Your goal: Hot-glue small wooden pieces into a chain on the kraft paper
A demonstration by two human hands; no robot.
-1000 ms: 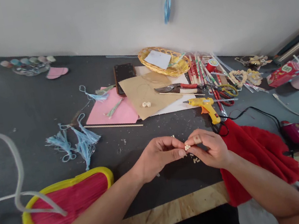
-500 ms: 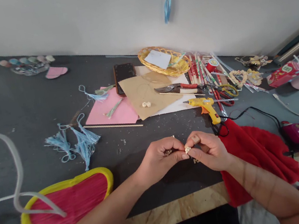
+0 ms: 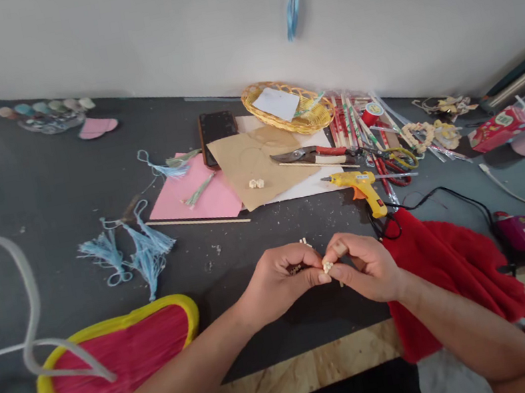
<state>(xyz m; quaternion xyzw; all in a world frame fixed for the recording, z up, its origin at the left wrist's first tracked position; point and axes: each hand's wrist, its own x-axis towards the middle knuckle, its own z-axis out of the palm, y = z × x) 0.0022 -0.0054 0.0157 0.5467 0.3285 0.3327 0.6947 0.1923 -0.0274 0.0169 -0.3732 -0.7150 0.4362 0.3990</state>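
Craft workshop: glue gun [image 3: 366, 187], tassels [image 3: 149, 252]

At the far left, a row of small pastel rounded caps [image 3: 41, 108] stands beside a flat pink piece with a rounded end [image 3: 98, 126]. At the far middle, an oval yellow wicker basket [image 3: 301, 128] holds a white paper card [image 3: 271, 105], with a black phone in a brown case [image 3: 217, 130] to its left. Far right lies a red drink carton with a straw [image 3: 499, 129]. Near right is a crumpled red cloth [image 3: 444, 279]; near left, a crimson panel with thick yellow edging [image 3: 137, 347], a pale bent tube [image 3: 31, 291] reaching over it.
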